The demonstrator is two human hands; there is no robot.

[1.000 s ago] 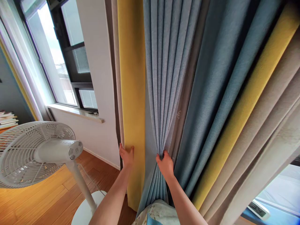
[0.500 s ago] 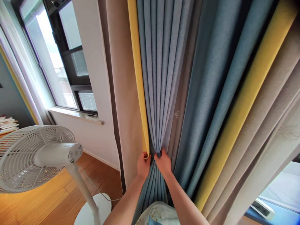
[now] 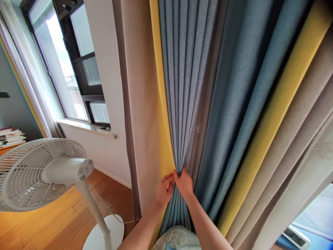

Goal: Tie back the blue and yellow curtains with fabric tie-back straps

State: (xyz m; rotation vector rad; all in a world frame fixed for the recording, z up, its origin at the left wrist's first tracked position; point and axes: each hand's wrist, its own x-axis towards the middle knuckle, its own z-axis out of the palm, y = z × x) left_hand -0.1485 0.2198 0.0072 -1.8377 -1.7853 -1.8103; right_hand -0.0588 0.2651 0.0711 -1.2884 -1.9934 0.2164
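Observation:
In the head view, my right hand (image 3: 184, 183) is wrapped round the gathered pleats of a blue-grey curtain (image 3: 182, 104), pinching them into a narrow waist. Below that grip the pleats fan out again. The yellow strip (image 3: 165, 139) of the curtain now runs right up to my right hand's fingers. My left hand (image 3: 164, 190) lies in front of the yellow strip, slightly blurred. Its fingertips reach the right hand's thumb side, and its thumb stands apart from the fingers. A beige panel (image 3: 143, 104) hangs left of the yellow strip.
A white pedestal fan (image 3: 67, 170) stands on the wooden floor to the left, its cord trailing toward the curtain. Behind it is a window with a sill (image 3: 88, 129). More blue, yellow and beige curtain folds (image 3: 260, 139) hang at right. Books (image 3: 11, 137) lie far left.
My left hand has brought the yellow strip rightward to the gathered pleats, and its fingers have loosened. The right hand keeps its grip. The view has shifted slightly.

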